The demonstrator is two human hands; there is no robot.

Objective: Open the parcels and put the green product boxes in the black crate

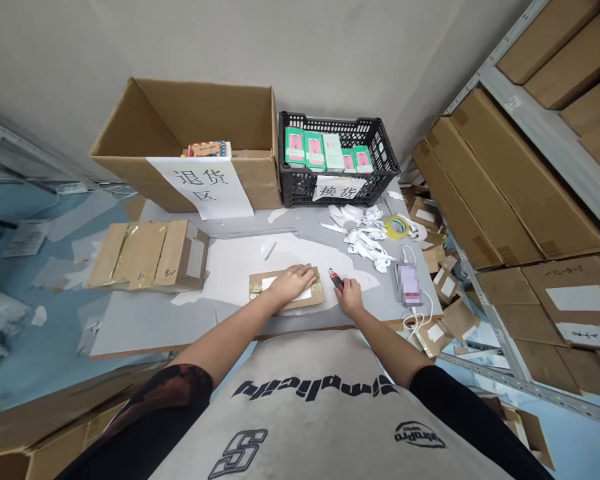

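A small flat cardboard box (307, 301) with a white label and shiny tape lies near the table's front edge. My left hand (295, 281) rests flat on top of it, fingers stretched to the right. Just right of the box, my right hand (350, 295) is wrapped round a red and black utility knife (335, 279). The knife's tip points away from me, up and to the left, and is apart from the box. White paper (230, 260) lies spread beneath the box.
A taped carton (145, 257) stands at left. Behind are an open cardboard box (190, 180) and a black crate (340, 143) of green-and-pink packs. Crumpled paper (367, 240), a tape roll (397, 227) and a cabled phone (409, 283) lie at right, beside shelving stacked with cartons (520, 180).
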